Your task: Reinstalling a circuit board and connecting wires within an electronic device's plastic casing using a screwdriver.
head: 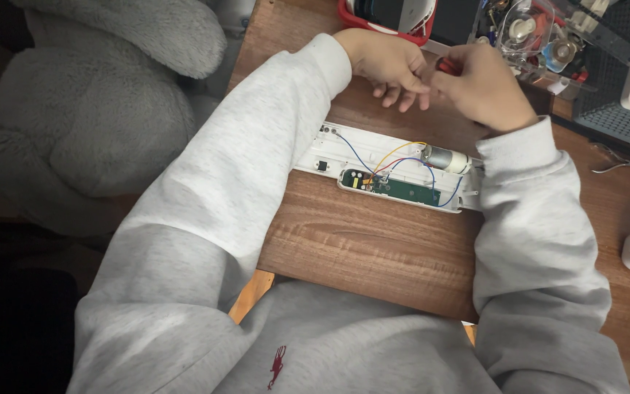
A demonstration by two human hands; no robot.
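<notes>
— At the far edge of the wooden desk (pixel 373 248), what are the hands doing?

— The right hand (pixel 486 87) is curled around a small red-handled tool (pixel 448 66); the left hand (pixel 388 67) pinches at its tip, fingers loosely bent.

— And the opened white device (pixel 395 171)?

— It lies just below them, between the forearms — green circuit board (pixel 410 191), thin wires, a small silver motor (pixel 446 158) exposed. Likely light but delicate; better held by the stiff plastic shell, never the wires.
</notes>
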